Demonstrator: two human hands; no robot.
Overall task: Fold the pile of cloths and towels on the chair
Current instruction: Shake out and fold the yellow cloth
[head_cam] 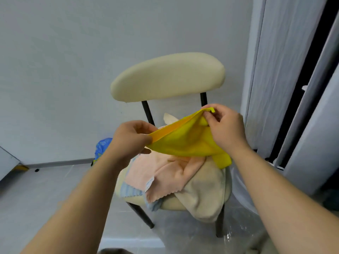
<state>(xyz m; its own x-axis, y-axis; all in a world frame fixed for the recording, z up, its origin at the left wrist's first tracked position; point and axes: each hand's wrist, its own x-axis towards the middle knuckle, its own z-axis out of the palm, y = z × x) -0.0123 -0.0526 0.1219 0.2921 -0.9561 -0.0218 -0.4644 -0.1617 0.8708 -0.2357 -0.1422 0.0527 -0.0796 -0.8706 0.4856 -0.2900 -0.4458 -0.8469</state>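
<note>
Pale grey wall [73, 52] fills the far side of the room, with a light curtain [275, 70] hanging on the right and a grey floor [36, 189] below. Against the wall stands a cream padded chair [167, 77] on black legs, and the pile lies on its seat. Both hands hold a yellow cloth [185, 142] in the air just above the pile: the left hand [128, 138] pinches one end of its upper edge between thumb and curled fingers, and the right hand [225, 127] pinches the far right corner the same way, so the edge is stretched between them while the rest sags and one end hangs down to the right side of the seat. Judging by this, the work is at an early stage; the yellow cloth is being straightened for its first fold, and no neatly folded piece shows anywhere. Left on the seat are a pink towel [165, 171] lying crumpled on top, a beige towel [203, 195] spilling over the near right edge, a blue striped cloth [131, 190] poking out at the near left, and a cream cloth [169, 118] at the far side. A blue bag [101, 147] sits on the floor to the left, partly behind the left arm; what it holds cannot be told.
</note>
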